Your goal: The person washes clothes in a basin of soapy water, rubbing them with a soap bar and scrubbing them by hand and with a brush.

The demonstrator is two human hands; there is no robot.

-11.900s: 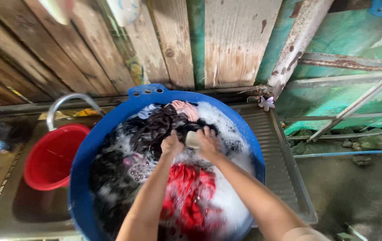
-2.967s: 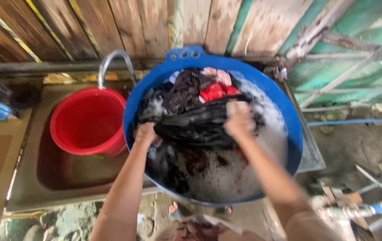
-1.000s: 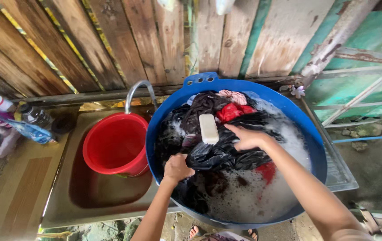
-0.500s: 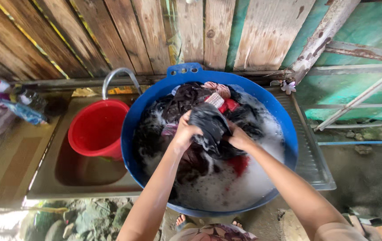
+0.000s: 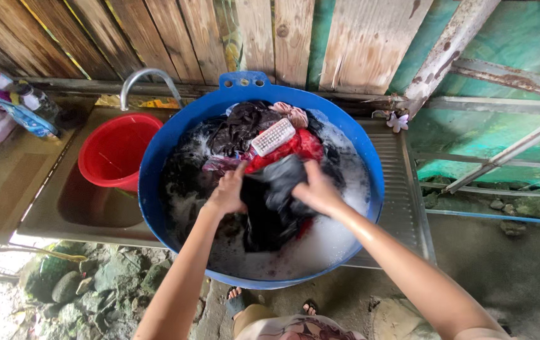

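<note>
I'm gripping the dark wet garment (image 5: 270, 201) with both hands, my left hand (image 5: 228, 192) and right hand (image 5: 316, 189) level with each other, fingers of each clamped on bunched cloth. It's hanging between them, its length dropping toward me into the suds of the blue plastic tub (image 5: 156, 151). A white ribbed scrubbing brush (image 5: 273, 136) is lying just beyond, on red cloth (image 5: 295, 146).

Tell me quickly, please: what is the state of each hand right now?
Left hand: closed, gripping the wet black cloth garment.
Right hand: closed, gripping the same garment over the round blue plastic basin.
</note>
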